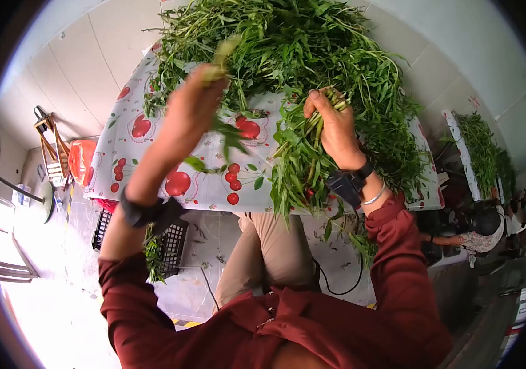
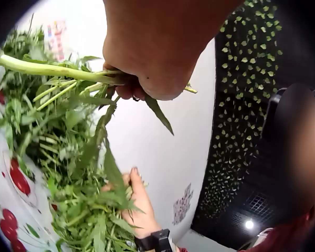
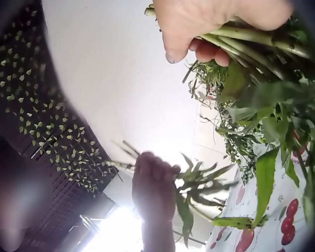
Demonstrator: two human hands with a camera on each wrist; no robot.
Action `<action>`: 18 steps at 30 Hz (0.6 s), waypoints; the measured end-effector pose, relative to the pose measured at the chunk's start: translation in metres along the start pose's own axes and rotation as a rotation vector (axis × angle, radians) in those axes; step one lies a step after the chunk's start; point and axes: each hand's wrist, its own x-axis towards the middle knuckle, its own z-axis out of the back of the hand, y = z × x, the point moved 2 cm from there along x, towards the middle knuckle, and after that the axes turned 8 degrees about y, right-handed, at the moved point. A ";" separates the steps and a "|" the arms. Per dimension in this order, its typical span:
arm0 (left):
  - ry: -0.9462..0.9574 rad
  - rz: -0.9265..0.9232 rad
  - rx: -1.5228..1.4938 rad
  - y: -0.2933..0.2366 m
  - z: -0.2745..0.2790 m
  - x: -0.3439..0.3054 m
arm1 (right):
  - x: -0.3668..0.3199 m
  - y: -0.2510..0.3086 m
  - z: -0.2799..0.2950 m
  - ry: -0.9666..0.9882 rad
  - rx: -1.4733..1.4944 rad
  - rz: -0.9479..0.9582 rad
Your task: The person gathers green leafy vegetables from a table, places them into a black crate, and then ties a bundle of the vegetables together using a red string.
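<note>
At two o'clock, the right hand (image 1: pixel 338 132) has fingers round a leafy bunch (image 1: pixel 295 166), likely keeping its ends together; at eleven, the left hand's (image 1: pixel 190 111) fingers clasp stalks (image 2: pixel 52 69)

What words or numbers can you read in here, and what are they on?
I can't read any words, labels, brands, numbers or signs.
Reddish marks on the pale wall: maybe writing, but too small and blurred to read.
Tablecloth: red fruit pictures, no words I can read.
Dark wrist device on the right arm: no writing I can make out.
</note>
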 end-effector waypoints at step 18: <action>0.131 -0.038 0.269 0.004 -0.151 0.052 | -0.016 0.006 0.022 -0.152 -0.010 0.097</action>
